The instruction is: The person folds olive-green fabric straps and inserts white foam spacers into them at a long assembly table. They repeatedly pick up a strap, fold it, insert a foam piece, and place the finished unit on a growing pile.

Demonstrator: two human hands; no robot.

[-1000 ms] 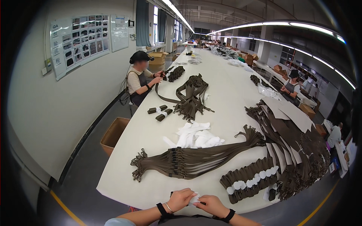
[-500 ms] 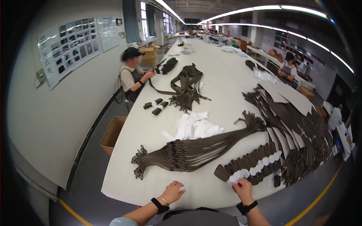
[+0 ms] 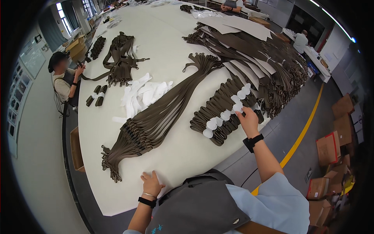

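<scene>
My right hand [image 3: 248, 119] reaches over a row of folded dark brown straps [image 3: 210, 111] lying side by side. Its thumb and forefinger look slightly apart, their tips touching one of the white paper bands [image 3: 225, 115] across the straps. My left hand [image 3: 152, 184] rests near the table's front edge, fingers spread, holding nothing. Between the hands and farther in lies a long bunch of brown straps [image 3: 167, 111] with metal hooks at its ends and dark buckles partway along. Behind that bunch is a heap of loose white strips [image 3: 146, 93].
At the far right of the white table [image 3: 179, 171] lies a large pile of brown straps [image 3: 288, 70] with pale sheets [image 3: 245, 25]. A co-worker [image 3: 64, 78] handles a strap at the left beside another strap pile [image 3: 119, 58]. Cardboard boxes [image 3: 327, 148] stand on the floor at right.
The view has turned right and down. My right hand has moved from the near left end of the folded row farther along it. My left hand's fingers are spread wider.
</scene>
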